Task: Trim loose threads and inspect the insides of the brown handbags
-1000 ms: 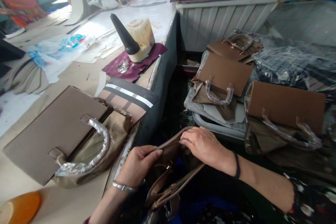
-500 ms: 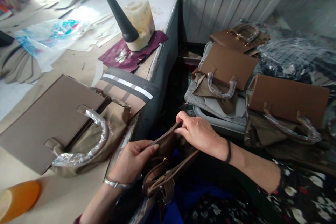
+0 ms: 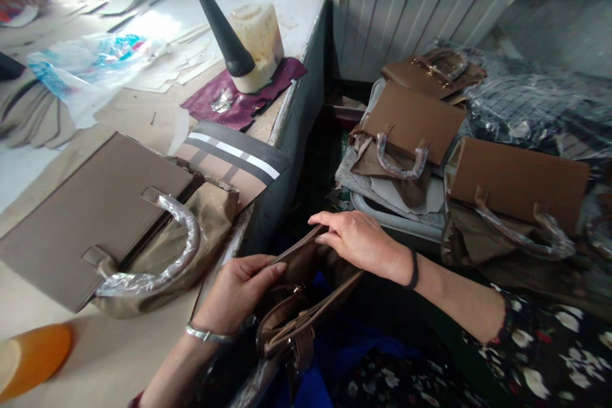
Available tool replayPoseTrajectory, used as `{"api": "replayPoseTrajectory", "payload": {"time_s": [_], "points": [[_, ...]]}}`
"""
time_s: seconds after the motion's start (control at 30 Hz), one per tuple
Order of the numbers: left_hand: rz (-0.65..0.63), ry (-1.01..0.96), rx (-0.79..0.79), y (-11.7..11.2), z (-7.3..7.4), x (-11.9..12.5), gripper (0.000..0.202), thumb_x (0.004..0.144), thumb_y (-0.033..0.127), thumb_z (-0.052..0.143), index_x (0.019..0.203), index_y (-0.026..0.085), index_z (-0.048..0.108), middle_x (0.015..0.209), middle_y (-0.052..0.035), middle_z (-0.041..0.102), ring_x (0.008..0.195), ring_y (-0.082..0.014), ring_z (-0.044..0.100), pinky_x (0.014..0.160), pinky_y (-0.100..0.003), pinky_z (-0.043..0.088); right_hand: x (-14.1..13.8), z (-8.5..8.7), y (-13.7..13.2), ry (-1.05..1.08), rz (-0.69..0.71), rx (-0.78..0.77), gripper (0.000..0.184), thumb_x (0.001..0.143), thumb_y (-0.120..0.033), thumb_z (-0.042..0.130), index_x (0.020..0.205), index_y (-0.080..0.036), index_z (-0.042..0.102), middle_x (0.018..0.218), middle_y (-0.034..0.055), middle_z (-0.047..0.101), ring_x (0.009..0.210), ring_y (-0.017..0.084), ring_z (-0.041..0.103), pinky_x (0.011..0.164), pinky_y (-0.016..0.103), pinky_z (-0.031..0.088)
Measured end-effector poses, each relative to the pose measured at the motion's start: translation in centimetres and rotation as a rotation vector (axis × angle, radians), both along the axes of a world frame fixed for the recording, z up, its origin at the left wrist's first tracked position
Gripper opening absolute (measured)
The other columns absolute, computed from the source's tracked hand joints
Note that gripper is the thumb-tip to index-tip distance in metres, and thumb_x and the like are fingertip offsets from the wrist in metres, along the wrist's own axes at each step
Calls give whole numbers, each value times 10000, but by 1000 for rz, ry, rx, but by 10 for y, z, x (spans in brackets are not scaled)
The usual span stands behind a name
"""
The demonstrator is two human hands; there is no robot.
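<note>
A brown handbag [image 3: 329, 303] is held over my lap with its mouth spread apart. My left hand [image 3: 241, 290] pinches the bag's far rim between thumb and fingers at its left part. At the right end of that same rim, my right hand [image 3: 361, 245] grips the edge with thumb below and fingers on top. A strap with a metal fitting hangs on the near side of the bag. The bag's lower part is hidden in shadow. Left of my hands, a taupe handbag [image 3: 100, 217] with a plastic-wrapped handle [image 3: 186, 248] lies on the table.
On the table [image 3: 119, 357] are an orange roll-like object [image 3: 36, 357], a plastic glue container [image 3: 255, 32] with a black handle, purple scrap [image 3: 210, 102] and striped material [image 3: 229, 162]. Brown handbags [image 3: 415, 118] lie at the right beside a grey bin [image 3: 406, 29].
My right hand's index finger has stretched further out along the rim. Both hands keep hold of the bag in nearly the same place. The view has shifted slightly.
</note>
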State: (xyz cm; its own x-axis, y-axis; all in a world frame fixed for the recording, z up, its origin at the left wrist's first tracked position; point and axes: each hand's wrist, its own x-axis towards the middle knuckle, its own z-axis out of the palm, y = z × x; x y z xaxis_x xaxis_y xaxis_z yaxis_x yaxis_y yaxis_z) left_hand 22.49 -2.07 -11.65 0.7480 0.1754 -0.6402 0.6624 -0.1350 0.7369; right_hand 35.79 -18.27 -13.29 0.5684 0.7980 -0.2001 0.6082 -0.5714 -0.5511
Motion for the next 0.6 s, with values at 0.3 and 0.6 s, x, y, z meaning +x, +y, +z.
{"api": "replayPoseTrajectory", "payload": {"time_s": [0.3,0.6], "points": [[-61,14,30,-3,5,2,342,692,452,557,744,131,663,695,-44,670,648,-187,581,571,-234,443,8,4,1,51,30,-64,259,762,-308,535,1013,-301,598,847,-22,673,793,155,599,670,247,387],[-65,10,5,-3,4,0,341,698,440,559,759,117,648,710,-54,670,642,-185,580,577,-251,447,15,1,4,30,99,-68,160,732,-306,533,846,-301,645,774,-45,660,761,147,592,588,231,343]]}}
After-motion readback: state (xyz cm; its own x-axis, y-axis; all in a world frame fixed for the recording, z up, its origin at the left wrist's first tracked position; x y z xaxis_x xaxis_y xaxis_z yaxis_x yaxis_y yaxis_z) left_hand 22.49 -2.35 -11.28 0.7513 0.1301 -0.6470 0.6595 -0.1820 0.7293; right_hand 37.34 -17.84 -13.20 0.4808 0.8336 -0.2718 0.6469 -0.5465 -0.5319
